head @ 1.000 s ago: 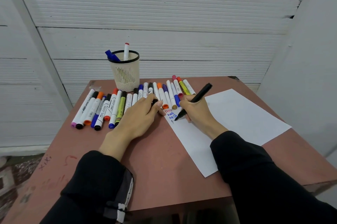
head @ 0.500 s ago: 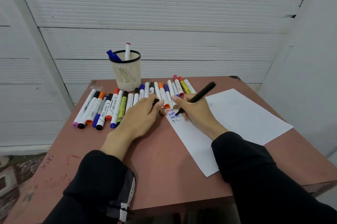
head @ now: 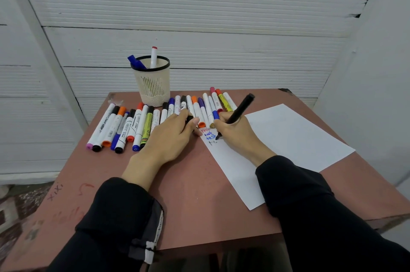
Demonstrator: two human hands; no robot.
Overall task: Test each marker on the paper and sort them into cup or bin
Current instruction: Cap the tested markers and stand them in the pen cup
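Observation:
My right hand grips a black marker, and its tip touches the near-left corner of the white paper. That corner carries a red word, blue words and a faint grey mark beside the tip. My left hand rests on the table at the paper's left edge and pinches a small black cap between its fingers. A row of several capped markers lies across the table behind both hands. The mesh cup stands at the back with a blue marker and a red-tipped marker in it.
The reddish table stands against a white slatted wall, with scribbles on its near-left part. Its right edge drops off beyond the paper. No bin is in view.
The marker tip has moved a little over the paper's corner, and a faint grey mark has appeared under the blue words. My left hand has stayed in place.

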